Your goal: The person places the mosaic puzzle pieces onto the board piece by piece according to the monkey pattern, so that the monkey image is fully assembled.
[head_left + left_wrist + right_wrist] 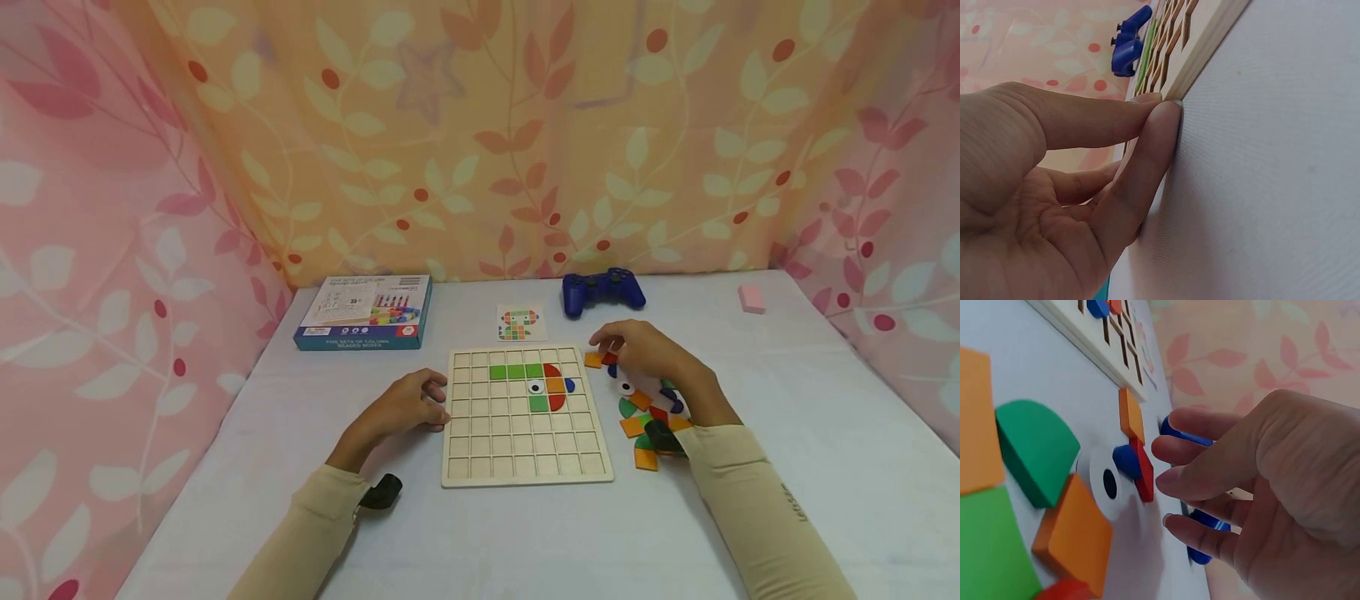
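My left hand (408,402) is at the left edge of a square wooden grid board (510,446), its fingertips touching the rim. In the left wrist view the thumb and fingers (1107,122) meet the board's pale side (1200,50). Green squares (516,372), red curved pieces (557,402), an orange square (555,385), a blue half-round (570,386) and an eye piece (536,387) sit in the board. Over the loose pieces hovers my right hand (648,348), fingers loosely bent and holding nothing. Nearest it are a red piece (1144,475), a blue half-round (1127,461) and an orange piece (1130,417).
Loose orange, green, red and blue pieces (645,458) lie scattered right of the board. Behind the board are a pattern card (536,332) and a blue game controller (602,292). A flat boxed set (366,312) lies back left, a pink block (751,299) back right.
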`<state>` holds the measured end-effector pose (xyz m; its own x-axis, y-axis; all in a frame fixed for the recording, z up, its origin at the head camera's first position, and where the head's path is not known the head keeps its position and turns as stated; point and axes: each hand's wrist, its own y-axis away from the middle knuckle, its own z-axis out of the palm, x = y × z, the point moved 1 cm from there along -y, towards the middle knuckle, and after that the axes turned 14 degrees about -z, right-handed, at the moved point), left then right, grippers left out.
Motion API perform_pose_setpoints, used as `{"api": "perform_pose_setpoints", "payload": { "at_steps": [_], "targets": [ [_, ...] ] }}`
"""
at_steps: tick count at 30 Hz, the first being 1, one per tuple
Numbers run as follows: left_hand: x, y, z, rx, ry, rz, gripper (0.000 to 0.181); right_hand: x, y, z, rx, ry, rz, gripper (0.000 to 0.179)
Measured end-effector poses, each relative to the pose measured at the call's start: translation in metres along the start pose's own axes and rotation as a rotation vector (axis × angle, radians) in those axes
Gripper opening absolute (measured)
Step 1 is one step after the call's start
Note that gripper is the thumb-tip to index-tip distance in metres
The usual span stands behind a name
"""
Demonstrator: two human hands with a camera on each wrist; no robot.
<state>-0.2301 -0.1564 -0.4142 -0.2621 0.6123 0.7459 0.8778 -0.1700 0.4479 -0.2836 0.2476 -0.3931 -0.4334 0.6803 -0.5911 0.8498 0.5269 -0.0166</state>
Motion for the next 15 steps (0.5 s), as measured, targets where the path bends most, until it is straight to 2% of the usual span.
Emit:
{"api": "perform_pose_setpoints", "payload": {
  "at_steps": [7, 15],
  "targets": [
    [-0.002, -0.001, 0.0, -0.012, 0.008, 0.014, 0.059, 0.011, 0.002, -0.001, -0.009, 0.002, 0.04, 0.051],
    [-0.002, -0.001, 0.0, -0.014, 0.007, 0.023, 0.058, 0.016, 0.003, -0.001, 0.021, 0.025, 0.069, 0.041]
  ]
}}
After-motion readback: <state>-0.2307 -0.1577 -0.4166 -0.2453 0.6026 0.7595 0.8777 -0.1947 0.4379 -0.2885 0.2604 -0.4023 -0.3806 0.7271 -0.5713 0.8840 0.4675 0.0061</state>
